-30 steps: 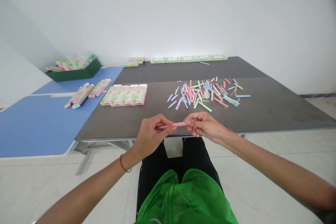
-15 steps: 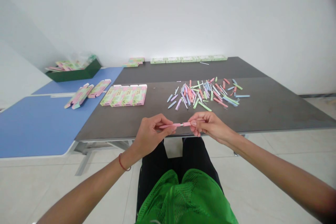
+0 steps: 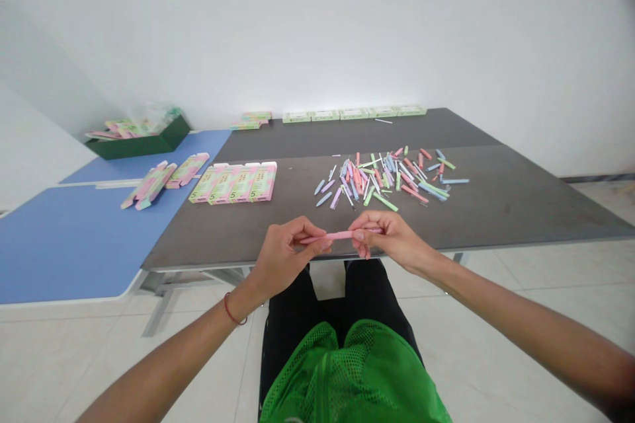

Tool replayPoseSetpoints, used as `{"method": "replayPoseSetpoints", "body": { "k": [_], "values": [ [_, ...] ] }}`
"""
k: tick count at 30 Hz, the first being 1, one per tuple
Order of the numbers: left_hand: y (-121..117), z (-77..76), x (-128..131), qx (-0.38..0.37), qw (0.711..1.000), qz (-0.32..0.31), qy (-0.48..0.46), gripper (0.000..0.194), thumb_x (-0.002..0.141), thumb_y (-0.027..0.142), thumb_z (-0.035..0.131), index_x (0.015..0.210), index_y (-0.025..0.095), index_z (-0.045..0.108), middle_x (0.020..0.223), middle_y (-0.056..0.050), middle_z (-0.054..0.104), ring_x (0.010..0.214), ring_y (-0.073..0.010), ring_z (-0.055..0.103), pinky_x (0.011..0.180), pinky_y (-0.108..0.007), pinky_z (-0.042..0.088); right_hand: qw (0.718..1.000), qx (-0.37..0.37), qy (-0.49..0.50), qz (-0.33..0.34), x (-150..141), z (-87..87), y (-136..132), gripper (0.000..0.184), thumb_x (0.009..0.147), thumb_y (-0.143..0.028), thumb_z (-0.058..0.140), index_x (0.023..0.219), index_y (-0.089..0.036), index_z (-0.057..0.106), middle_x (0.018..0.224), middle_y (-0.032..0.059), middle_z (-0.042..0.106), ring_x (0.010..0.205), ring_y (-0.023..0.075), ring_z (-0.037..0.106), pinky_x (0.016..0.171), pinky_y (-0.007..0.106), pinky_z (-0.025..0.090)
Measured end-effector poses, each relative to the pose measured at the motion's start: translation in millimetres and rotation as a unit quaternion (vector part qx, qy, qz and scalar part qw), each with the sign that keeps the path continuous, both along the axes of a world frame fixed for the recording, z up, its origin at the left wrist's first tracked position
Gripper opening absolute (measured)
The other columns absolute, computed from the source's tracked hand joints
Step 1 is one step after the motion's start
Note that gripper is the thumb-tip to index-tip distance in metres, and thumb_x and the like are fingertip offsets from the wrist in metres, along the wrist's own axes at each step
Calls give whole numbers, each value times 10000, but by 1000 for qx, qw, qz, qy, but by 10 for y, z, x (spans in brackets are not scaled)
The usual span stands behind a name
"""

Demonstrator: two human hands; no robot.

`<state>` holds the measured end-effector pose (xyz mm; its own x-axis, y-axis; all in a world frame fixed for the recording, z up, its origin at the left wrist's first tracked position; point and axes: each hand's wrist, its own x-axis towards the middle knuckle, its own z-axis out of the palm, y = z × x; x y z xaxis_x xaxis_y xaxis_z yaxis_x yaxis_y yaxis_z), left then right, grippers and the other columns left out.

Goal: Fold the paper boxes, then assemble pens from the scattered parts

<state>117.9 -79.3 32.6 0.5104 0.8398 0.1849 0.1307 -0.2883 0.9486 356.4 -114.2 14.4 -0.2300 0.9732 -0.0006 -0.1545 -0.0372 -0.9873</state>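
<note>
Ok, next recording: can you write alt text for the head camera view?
The left hand and right hand hold a slim pink stick between them over a dark table. Beyond them lies a loose pile of pastel sticks, with a row of flat pink-and-green cartons to its left.

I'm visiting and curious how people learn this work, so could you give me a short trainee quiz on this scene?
1. Which wrist wears the thin red cord bracelet, left or right?
2. True or false: the slim pink stick is held by both the left hand and the right hand.
3. From the person's seat, which lies farther left on the dark grey tabletop: the loose pile of pastel sticks or the row of flat pink-and-green printed cardboard packets?

Key: 1. Left. 2. True. 3. The cardboard packets.
</note>
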Motion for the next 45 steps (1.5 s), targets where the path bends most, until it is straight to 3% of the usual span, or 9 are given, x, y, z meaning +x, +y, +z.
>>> {"method": "replayPoseSetpoints", "body": {
  "k": [6, 16, 20, 26, 31, 34, 37, 41, 45],
  "values": [
    [3, -19, -15, 38, 999, -2, 31, 213, 889, 379, 773, 879, 175, 713, 849, -56, 816, 792, -220, 800, 735, -287, 649, 1000, -11, -2, 3, -17, -16, 6, 319, 800, -418, 859, 890, -145, 719, 679, 11, 713, 536, 110, 644, 502, 226, 530],
    [63, -24, -56, 287, 955, -23, 67, 157, 1010, 213, 598, 927, 212, 730, 1066, -41, 818, 962, -166, 788, 871, -256, 609, 988, -107, 115, -8, -180, -90, -25, 324, 746, -396, 905, 853, -138, 740, 656, 2, 692, 510, 77, 602, 477, 183, 464],
    [47, 48, -89, 256, 956, -45, 132, 306, 946, 327, 722, 1225, 227, 650, 1158, -45, 794, 1025, -189, 773, 919, -272, 589, 989, -96, 110, -11, -180, -115, -46, 323, 760, -396, 898, 873, -139, 739, 671, 6, 696, 530, 84, 612, 496, 191, 473],
    [17, 91, -83, 135, 984, -78, 82, 227, 1053, 295, 532, 1260, 223, 591, 1134, -68, 794, 1057, -180, 761, 930, -279, 590, 995, -58, 79, -11, -183, -139, -79, 311, 788, -398, 879, 895, -148, 727, 678, 3, 699, 545, 98, 628, 513, 207, 491],
    [17, 185, -119, 131, 987, -36, 84, 539, 912, 385, 743, 1386, 235, 534, 1322, -109, 716, 1157, -240, 722, 927, -320, 606, 996, -39, 76, -23, -191, -137, -99, 327, 788, -425, 872, 904, -157, 723, 687, 6, 706, 552, 107, 635, 521, 225, 503],
    [9, 211, -175, 143, 974, -9, 175, 270, 1004, 427, 594, 1069, 193, 714, 887, -42, 794, 736, -162, 751, 629, -213, 562, 997, -27, 69, -26, -196, -127, -97, 334, 786, -431, 871, 900, -155, 723, 682, 9, 708, 550, 114, 639, 522, 235, 511],
    [-8, 187, -194, 152, 966, -12, 207, 351, 1032, 396, 552, 808, 185, 721, 596, 16, 701, 499, -108, 647, 523, -184, 481, 997, -23, 61, -36, -207, -117, -95, 331, 783, -429, 872, 880, -152, 720, 676, 12, 708, 541, 114, 637, 513, 236, 509],
    [-11, 174, -182, 217, 963, 12, 161, 167, 929, 377, 725, 964, 218, 764, 849, -17, 803, 735, -159, 756, 719, -216, 576, 997, -25, 62, -48, -217, -92, -104, 331, 786, -436, 867, 865, -152, 716, 658, 7, 699, 519, 109, 626, 496, 231, 496],
    [-1, 214, -193, 163, 975, 1, 155, 305, 944, 408, 691, 1183, 219, 712, 952, -41, 811, 776, -184, 777, 668, -223, 601, 996, -24, 62, -54, -220, -66, -113, 350, 765, -452, 878, 856, -159, 709, 649, 3, 699, 518, 114, 630, 499, 237, 501]
  ]
}}
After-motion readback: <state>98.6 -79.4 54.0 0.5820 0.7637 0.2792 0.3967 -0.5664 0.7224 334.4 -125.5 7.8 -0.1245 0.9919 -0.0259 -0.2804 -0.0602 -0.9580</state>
